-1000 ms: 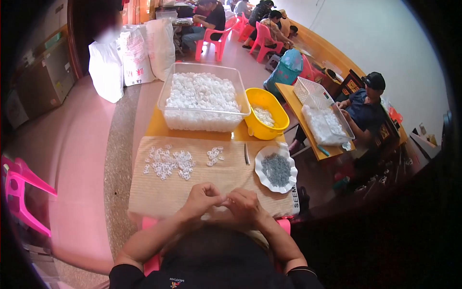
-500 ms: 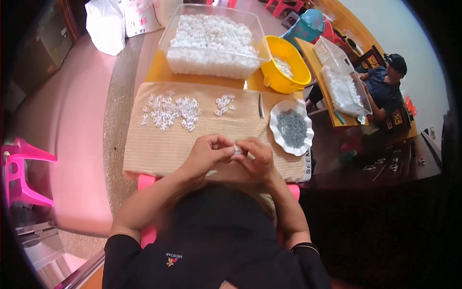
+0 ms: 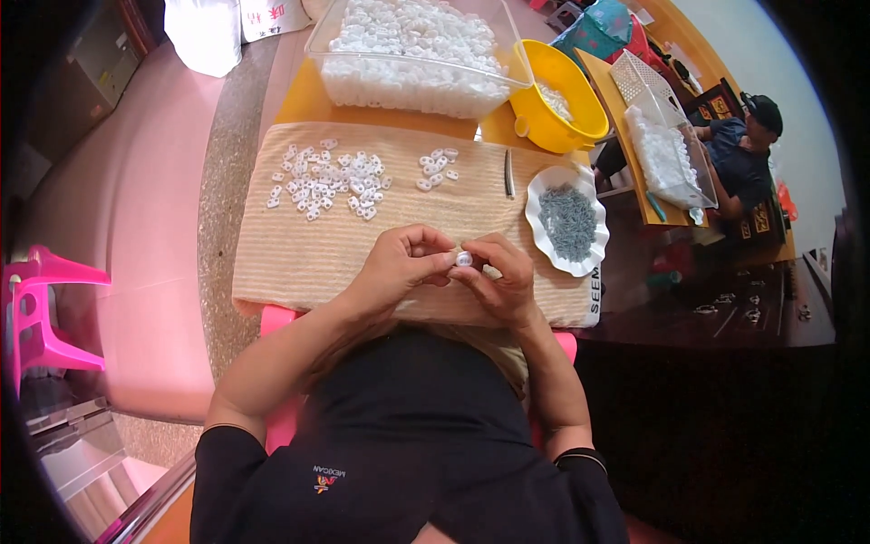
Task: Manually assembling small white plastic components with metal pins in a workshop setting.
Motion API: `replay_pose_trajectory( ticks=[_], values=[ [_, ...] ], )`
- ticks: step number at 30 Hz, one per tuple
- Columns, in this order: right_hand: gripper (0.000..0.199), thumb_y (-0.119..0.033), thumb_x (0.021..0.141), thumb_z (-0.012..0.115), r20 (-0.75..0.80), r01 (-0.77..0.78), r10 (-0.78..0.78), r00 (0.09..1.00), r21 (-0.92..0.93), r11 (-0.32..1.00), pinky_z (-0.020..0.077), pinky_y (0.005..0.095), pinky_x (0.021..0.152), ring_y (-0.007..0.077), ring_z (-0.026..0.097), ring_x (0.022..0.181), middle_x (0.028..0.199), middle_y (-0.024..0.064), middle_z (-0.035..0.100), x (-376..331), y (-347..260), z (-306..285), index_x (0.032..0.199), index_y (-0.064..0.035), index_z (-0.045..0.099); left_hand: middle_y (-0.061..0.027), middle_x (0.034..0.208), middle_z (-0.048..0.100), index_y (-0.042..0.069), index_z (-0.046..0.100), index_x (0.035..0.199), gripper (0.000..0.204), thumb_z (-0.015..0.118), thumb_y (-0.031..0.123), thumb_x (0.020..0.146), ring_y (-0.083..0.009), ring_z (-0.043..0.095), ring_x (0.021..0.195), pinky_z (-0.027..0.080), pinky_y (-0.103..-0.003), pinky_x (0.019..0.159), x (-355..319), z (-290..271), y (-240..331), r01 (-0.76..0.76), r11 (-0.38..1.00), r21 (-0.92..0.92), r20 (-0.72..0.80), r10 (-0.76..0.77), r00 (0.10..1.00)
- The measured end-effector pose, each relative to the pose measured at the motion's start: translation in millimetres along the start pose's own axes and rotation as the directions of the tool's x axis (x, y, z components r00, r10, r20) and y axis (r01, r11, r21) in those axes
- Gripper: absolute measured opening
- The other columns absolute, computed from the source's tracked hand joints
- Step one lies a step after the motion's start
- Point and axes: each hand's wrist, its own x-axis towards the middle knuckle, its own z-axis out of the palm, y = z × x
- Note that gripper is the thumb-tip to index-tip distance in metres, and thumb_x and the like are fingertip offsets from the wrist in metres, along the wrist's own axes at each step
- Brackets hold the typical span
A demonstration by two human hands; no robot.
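Observation:
Between my two hands, over the near part of a striped beige towel (image 3: pixel 299 263), is a small white plastic piece (image 3: pixel 464 259). My left hand (image 3: pixel 408 263) pinches it from the left with thumb and fingers. From the right, my right hand (image 3: pixel 500 272) grips the same piece, with its fingers curled. Beyond them lie a loose heap of small white plastic pieces with holes (image 3: pixel 335 179) and a smaller group of the same pieces (image 3: pixel 438 168). A thin dark rod or tweezers (image 3: pixel 509 174) rests near the scalloped white dish (image 3: pixel 536 238), which holds small grey parts (image 3: pixel 569 222).
Behind the towel stand a large clear bin (image 3: pixel 408 71) full of white pieces and a yellow basin (image 3: pixel 584 127). At the right, a co-worker (image 3: pixel 739 154) sits by a table with another clear bin (image 3: pixel 666 159). A pink stool (image 3: pixel 54 308) is on the floor at left.
Both hands remain together on the white piece, which now shows more plainly between the fingertips. The view has shifted, so the towel and bins sit higher in the picture.

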Motion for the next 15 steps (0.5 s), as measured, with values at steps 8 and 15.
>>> replay_pose_trajectory(
  ticks=[8, 15],
  values=[
    [0.029, -0.009, 0.070, 0.079, -0.001, 0.009, -0.009, 1.000, -0.042, 0.999, 0.0469, 0.0277, 0.056, 0.0185, 0.060, 0.063, 0.078, 0.0099, 0.062, 1.7, -2.6, -0.8, 0.094, -0.0010, 0.065, -0.0054, 0.091, 0.063, 0.000, 0.061, 0.100, 0.016, 0.066, 0.007, 0.086, -0.0113, 0.062, 0.079, 0.053, -0.024, 0.072, -0.2, 1.9, 2.4, 0.013, 1.000, 0.011, 0.004, -0.013, 1.000],
    [0.029, -0.008, 0.068, 0.080, -0.012, 0.069, -0.070, 0.997, -0.084, 0.994, 0.0465, 0.0280, 0.053, 0.0184, 0.060, 0.061, 0.077, 0.0096, 0.063, 0.7, -2.1, -1.0, 0.092, -0.0014, 0.065, -0.0060, 0.089, 0.065, -0.001, 0.062, 0.098, 0.017, 0.067, 0.008, 0.086, -0.0119, 0.063, 0.077, 0.053, -0.024, 0.071, 0.2, 1.7, 3.1, 0.031, 0.999, 0.012, 0.009, -0.031, 0.999]
  ],
)
